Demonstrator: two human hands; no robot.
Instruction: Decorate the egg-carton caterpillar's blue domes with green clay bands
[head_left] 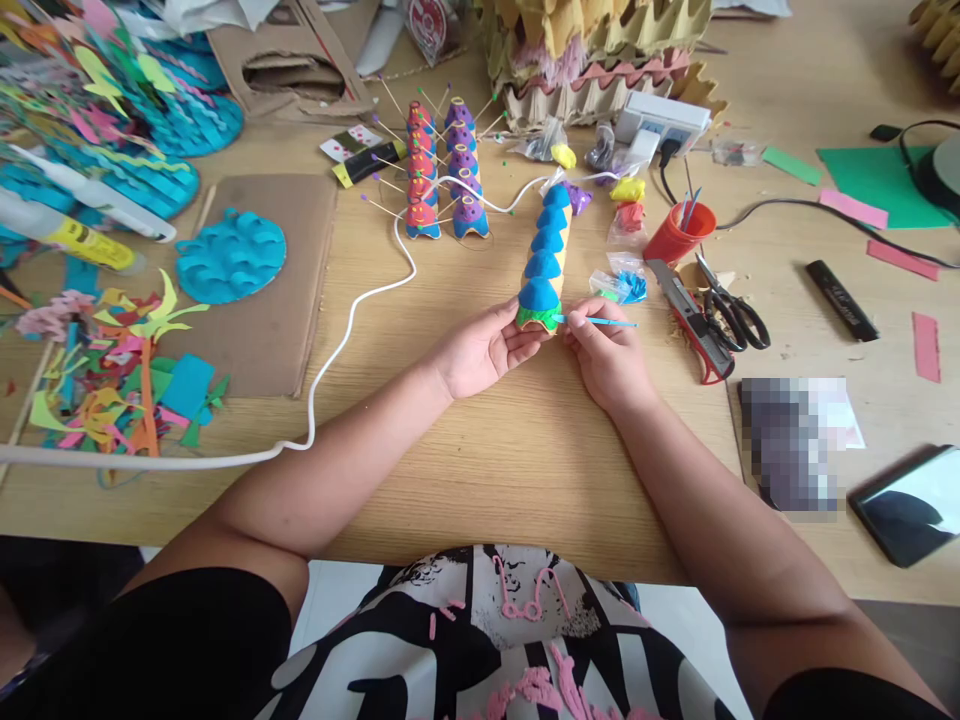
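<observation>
Through my head camera, the contact between the blue stick (615, 322) and the green clay (537, 319) is too small to judge. Part of the left hand (491, 350) disappears beneath the blue-scaled strip (548, 252). At lower right, I get only pixel blocks over the card (789, 447). The frame's right edge crops the phone (904, 510); its left edge cuts the glue bottle (71, 235), and its top edge the carton stack (600, 60). I can't read the black box's (841, 300) lettering.

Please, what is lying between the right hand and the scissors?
In the head view, a red-and-grey utility knife lies between the right hand and the scissors.
</observation>
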